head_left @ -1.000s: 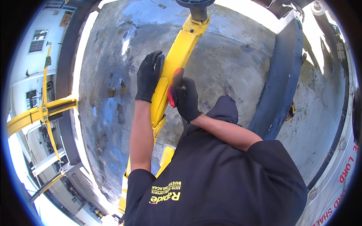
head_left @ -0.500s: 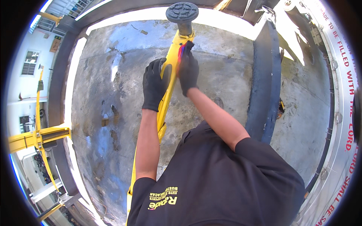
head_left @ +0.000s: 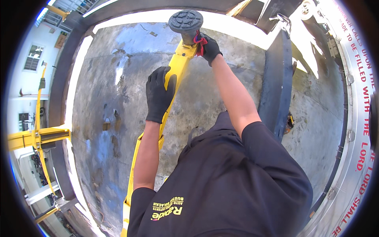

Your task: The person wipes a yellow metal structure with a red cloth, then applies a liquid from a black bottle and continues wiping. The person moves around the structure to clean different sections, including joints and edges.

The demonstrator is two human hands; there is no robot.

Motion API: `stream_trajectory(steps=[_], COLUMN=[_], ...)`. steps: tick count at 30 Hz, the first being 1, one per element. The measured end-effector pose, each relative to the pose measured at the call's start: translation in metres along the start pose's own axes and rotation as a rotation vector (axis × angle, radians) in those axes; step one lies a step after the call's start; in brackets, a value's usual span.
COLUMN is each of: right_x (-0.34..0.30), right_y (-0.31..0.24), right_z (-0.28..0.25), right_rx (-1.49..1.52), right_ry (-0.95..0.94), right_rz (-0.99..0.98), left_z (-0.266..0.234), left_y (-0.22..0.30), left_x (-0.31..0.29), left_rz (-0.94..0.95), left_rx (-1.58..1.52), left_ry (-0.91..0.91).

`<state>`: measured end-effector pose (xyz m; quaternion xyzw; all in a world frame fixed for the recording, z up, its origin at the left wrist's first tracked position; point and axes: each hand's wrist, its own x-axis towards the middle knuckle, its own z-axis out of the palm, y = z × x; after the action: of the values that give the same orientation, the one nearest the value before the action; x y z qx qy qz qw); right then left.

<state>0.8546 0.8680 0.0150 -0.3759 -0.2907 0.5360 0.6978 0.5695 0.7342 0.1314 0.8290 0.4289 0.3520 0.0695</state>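
Yellow lift arm (head_left: 178, 69) gripped mid-length by gloved left hand (head_left: 158, 94), right hand (head_left: 208, 48) clasping its black round pad (head_left: 185, 21)

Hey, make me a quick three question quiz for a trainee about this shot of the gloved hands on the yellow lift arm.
1. True or false: both hands wear black gloves.
2. Which hand is nearer the round black pad at the end of the yellow lift arm? A) left hand B) right hand C) both equally
3. Fill in: the left hand grips the arm from its ____ side.

Key:
1. True. The left hand and the right hand are both in black gloves.
2. B. The right hand sits just below the pad; the left hand grips farther down the arm.
3. Left, with the fingers wrapped over the top.
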Motion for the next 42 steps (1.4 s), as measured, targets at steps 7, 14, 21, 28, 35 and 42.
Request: stream_trajectory(steps=[7,14,21,28,35,42], right_x=[-0.134,-0.022,0.128,0.123,0.19,0.214], right_y=[0.007,0.029,0.01,-0.012,-0.033,-0.001], right_z=[0.093,0.031,-0.037,-0.011,-0.01,0.09], right_rx=[-0.252,-0.223,-0.213,0.025,-0.153,-0.636], right_ry=[0.261,0.161,-0.828,-0.758,-0.955,-1.76], right_rz=[-0.114,0.002,0.567,0.749,1.219,1.205], left_z=[-0.001,0.036,0.053,0.047,0.051,0.052], left_y=[0.029,0.009,-0.011,0.004,-0.007,-0.014], left_x=[0.021,0.054,0.053,0.054,0.046,0.056], left_rz=[-0.047,-0.31,-0.437,-0.601,-0.814,-0.956], left_rx=[0.137,0.341,0.502,0.633,0.677,0.761], left_ry=[0.03,0.236,0.399,0.41,0.642,0.695])
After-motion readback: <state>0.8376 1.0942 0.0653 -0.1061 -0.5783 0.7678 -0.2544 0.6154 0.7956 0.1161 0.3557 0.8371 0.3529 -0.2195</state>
